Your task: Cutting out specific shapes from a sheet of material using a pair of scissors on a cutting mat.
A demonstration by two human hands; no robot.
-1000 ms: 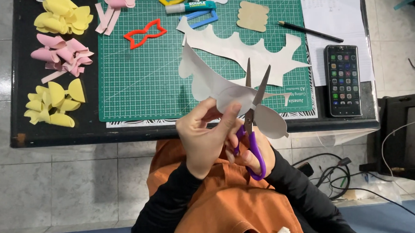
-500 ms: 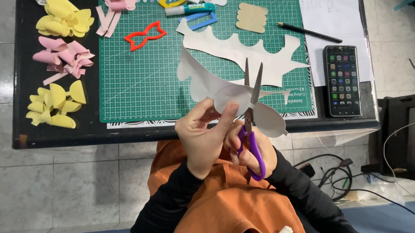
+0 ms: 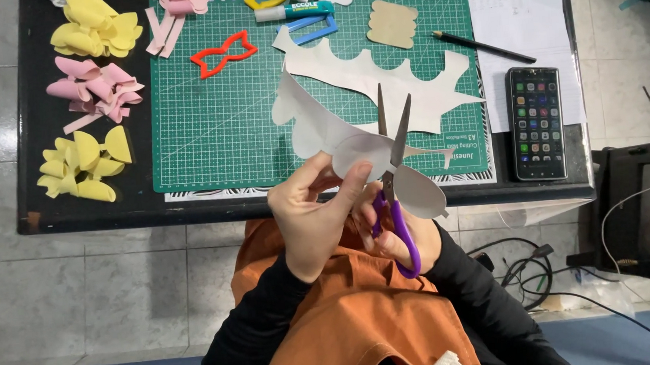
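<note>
My left hand [image 3: 308, 218] pinches a white foam sheet piece [image 3: 353, 146] with rounded lobes, held above the near edge of the table. My right hand [image 3: 401, 234] grips purple-handled scissors [image 3: 395, 177]; the blades are apart and point away from me, straddling the white piece. A larger white scalloped offcut [image 3: 378, 76] lies on the green cutting mat [image 3: 214, 129] just beyond the blades.
On the black table [image 3: 35, 187] lie yellow [image 3: 83, 165] and pink foam bows [image 3: 93, 84], a red bow outline [image 3: 223, 55], a glue stick [image 3: 294, 11], a tan scalloped template [image 3: 392, 24], a pencil [image 3: 483, 46], white paper [image 3: 524, 31] and a phone [image 3: 536, 122]. Cables [image 3: 529, 267] lie on the floor at right.
The scissors and white piece stay in nearly the same place; the blades have opened slightly wider and the piece has turned a little in my left hand.
</note>
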